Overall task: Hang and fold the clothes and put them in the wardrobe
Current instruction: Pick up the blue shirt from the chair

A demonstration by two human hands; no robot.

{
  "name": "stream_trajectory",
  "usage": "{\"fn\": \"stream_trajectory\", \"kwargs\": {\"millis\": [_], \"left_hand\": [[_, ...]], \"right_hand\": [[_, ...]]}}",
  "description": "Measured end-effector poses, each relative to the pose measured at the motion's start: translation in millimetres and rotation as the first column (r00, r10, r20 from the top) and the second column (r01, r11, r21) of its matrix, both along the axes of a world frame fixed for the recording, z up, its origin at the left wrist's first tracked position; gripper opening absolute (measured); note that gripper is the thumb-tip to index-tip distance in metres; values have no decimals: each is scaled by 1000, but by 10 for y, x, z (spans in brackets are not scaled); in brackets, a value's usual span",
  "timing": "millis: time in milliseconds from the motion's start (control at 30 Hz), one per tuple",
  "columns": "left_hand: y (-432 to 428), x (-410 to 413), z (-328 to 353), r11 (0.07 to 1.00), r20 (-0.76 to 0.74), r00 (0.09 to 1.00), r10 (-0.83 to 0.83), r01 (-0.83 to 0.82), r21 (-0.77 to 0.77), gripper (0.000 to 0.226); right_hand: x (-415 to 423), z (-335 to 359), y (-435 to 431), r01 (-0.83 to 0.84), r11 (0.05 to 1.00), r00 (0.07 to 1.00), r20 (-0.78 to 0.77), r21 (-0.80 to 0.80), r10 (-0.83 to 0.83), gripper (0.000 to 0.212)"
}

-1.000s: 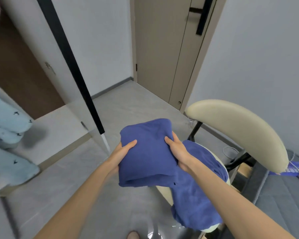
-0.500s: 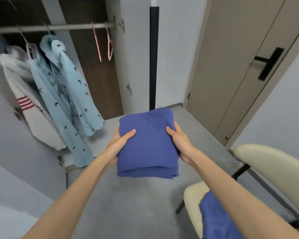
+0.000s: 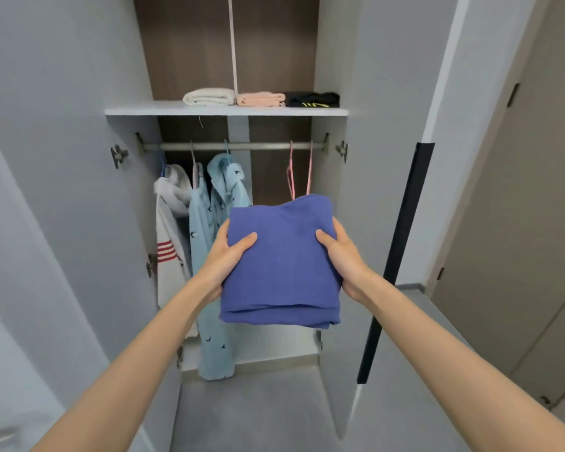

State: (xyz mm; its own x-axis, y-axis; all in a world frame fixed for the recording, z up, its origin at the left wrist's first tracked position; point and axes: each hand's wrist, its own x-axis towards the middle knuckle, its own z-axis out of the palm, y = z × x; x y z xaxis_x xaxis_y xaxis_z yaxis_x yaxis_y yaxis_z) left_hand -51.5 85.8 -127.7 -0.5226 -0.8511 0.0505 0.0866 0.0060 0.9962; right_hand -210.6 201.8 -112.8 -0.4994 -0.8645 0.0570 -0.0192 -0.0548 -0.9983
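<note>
Folded blue garment: held before the open wardrobe, below its shelf. Left hand, right hand: thumbs on top, fingers apparently curled underneath, gripping its sides. Shelf carries three folded pieces.

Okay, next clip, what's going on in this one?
A person stands facing an open wardrobe and holds a folded blue garment out in front, gripped by the left hand and the right hand at its sides. Three folded items already lie on the shelf: a white one, a pink one and a black one. Below, a white top and light blue shirts hang from the rail, beside empty pink hangers. The blue garment is not yet put away.
</note>
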Motion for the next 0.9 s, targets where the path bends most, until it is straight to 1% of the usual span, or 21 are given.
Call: {"fn": "stream_trajectory", "kwargs": {"millis": [67, 167, 233, 333, 467, 600, 700, 833, 900], "left_hand": [[-316, 39, 202, 999, -32, 999, 27, -28, -46, 55], [-823, 65, 543, 990, -64, 997, 48, -56, -126, 51], [-1149, 69, 756, 982, -84, 995, 59, -73, -172, 53], [-1577, 69, 1055, 971, -133, 989, 71, -99, -217, 55], [-2055, 50, 1460, 961, -196, 978, 70, -119, -251, 54], [-2523, -14, 1781, 949, -219, 971, 96, -156, -273, 51], [-2874, -106, 1976, 937, -227, 966, 127, -192, -291, 50], [-3357, -228, 2162, 923, -210, 961, 182, -241, -300, 53], [-3564, -284, 2239, 916, -213, 954, 212, -270, -296, 49]], "right_hand": [[24, 197, -350, -24, 999, 999, -30, -40, 23, 32], [40, 514, -891, -36, 995, 997, -75, -95, 29, 42], [37, 735, -1227, -43, 993, 995, -99, -113, 32, 46], [11, 1067, -1671, -59, 989, 989, -143, -137, 39, 46], [-49, 1490, -2212, -76, 979, 984, -172, -190, 43, 42], [-149, 1792, -2725, -118, 971, 981, -178, -210, 80, 38], [-271, 1975, -3128, -149, 963, 978, -179, -223, 109, 41], [-476, 2143, -3662, -227, 950, 967, -164, -216, 194, 44], [-572, 2216, -3925, -268, 941, 959, -147, -208, 241, 42]]}}
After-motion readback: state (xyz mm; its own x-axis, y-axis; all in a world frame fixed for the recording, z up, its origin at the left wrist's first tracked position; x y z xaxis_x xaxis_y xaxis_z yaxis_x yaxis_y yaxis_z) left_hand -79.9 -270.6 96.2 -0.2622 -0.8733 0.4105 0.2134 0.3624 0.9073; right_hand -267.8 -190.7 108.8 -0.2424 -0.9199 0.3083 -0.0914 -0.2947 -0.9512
